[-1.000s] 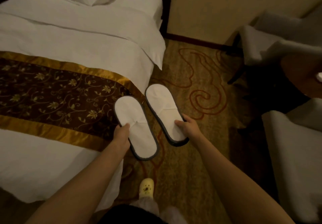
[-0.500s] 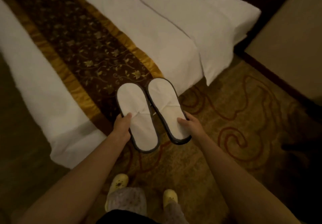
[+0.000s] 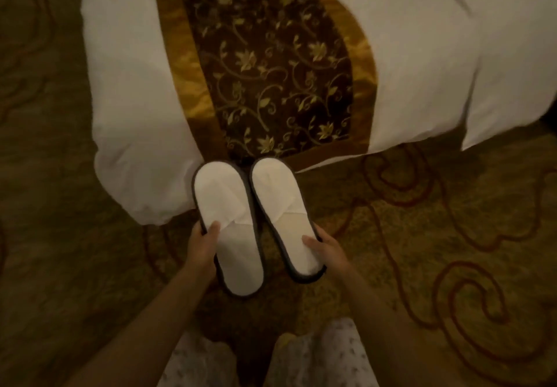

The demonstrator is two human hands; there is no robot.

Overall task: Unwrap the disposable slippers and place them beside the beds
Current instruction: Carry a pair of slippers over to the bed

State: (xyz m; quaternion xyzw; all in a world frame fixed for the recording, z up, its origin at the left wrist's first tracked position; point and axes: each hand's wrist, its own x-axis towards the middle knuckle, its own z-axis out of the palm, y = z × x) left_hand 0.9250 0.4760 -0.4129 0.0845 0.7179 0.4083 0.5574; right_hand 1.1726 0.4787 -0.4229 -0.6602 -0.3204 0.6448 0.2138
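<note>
Two white disposable slippers with dark edging are side by side, toes pointing at the bed. My left hand point(image 3: 203, 246) grips the left slipper point(image 3: 226, 205) at its outer edge, thumb on top. The heel part of the right slipper point(image 3: 278, 202) is held by my right hand point(image 3: 324, 251). Both slippers sit just in front of the bed's side, over the patterned carpet; whether they touch the floor I cannot tell. The bed point(image 3: 135, 85) has white linen and a brown and gold floral runner point(image 3: 271, 70) hanging over its edge.
Patterned olive carpet point(image 3: 437, 236) with red swirls spreads to the right and left of the bed. My legs in spotted pale trousers point(image 3: 316, 356) are at the bottom of the view.
The view has turned to face the bed's side squarely. Both hands have brought the slippers lower and closer together, toes now pointing at the runner's end.
</note>
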